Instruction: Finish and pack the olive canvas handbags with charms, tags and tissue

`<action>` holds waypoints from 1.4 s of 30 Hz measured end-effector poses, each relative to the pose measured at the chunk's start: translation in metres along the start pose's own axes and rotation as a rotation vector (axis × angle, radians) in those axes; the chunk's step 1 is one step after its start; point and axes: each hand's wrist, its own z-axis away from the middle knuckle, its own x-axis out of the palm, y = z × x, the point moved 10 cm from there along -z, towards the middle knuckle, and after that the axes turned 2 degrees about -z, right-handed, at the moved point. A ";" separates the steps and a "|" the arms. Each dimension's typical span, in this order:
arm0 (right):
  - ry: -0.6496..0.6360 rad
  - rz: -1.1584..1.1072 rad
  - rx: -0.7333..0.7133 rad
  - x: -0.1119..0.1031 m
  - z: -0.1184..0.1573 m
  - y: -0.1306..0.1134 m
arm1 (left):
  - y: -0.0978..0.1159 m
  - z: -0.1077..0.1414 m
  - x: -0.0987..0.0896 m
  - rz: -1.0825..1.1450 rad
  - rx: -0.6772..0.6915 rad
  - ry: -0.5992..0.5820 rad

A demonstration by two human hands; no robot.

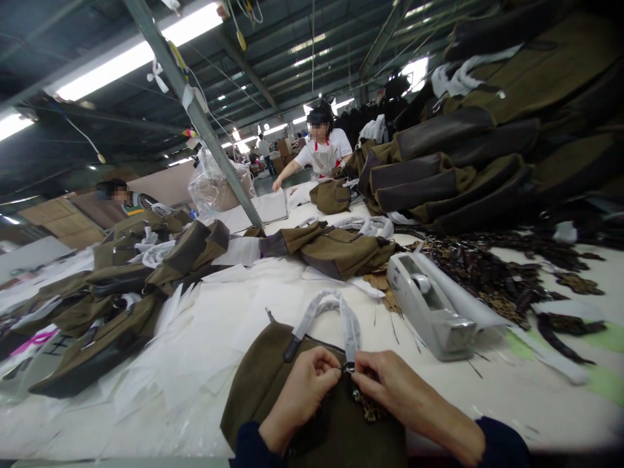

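An olive-green bag [263, 370] lies before me at the table's front edge, its handle [325, 304] wrapped in white material and standing up in a loop. My left hand [309, 387] pinches something thin and dark at the handle's right base. Beside it, my right hand [390, 380] has thumb and finger closed at a small metal ring [348, 368] there. A leopard-patterned tag [369, 408] hangs just below the right fingers, against the bag. The fingertips nearly meet, and what exactly each holds is too small to name.
A grey tape dispenser [429, 309] stands at the right, near many dark and leopard-patterned tags [487, 273]. White sheets [209, 338] and olive bags [112, 318] lie left. More bags [439, 169] are piled back right. Across the table, a person [324, 149] reaches out an arm.
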 end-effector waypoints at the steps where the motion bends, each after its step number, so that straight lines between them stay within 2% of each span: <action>1: 0.003 0.010 -0.002 0.000 0.000 -0.001 | 0.000 0.000 0.000 0.008 -0.004 -0.002; 8: 0.015 0.120 0.001 0.001 -0.003 -0.007 | 0.001 0.000 0.003 0.050 0.004 -0.012; 14: -0.041 0.403 0.024 0.009 -0.011 -0.013 | 0.004 -0.002 0.001 0.048 0.030 -0.029; 17: -0.099 0.494 0.059 0.018 -0.013 -0.005 | 0.000 -0.002 0.004 0.039 0.009 -0.080; 21: -0.090 0.555 0.028 0.028 -0.017 0.007 | -0.009 -0.003 0.014 0.023 -0.046 -0.147; 25: -0.105 0.536 0.049 0.036 -0.023 0.025 | -0.009 -0.007 0.016 -0.054 -0.018 -0.114; 29: -0.025 0.457 0.019 0.036 -0.029 0.037 | -0.007 -0.007 0.014 -0.074 0.004 -0.071; 32: 0.026 0.382 -0.041 0.038 -0.033 0.043 | 0.001 -0.006 0.014 -0.115 0.091 -0.061; 34: 0.040 0.354 -0.022 0.038 -0.035 0.049 | 0.008 -0.005 0.013 -0.218 0.169 -0.028; 38: 0.037 0.333 0.017 0.033 -0.031 0.045 | 0.019 -0.006 0.008 -0.418 0.264 0.103; 42: -0.027 0.330 0.091 0.028 -0.027 0.034 | 0.021 -0.007 0.009 -0.470 0.274 0.138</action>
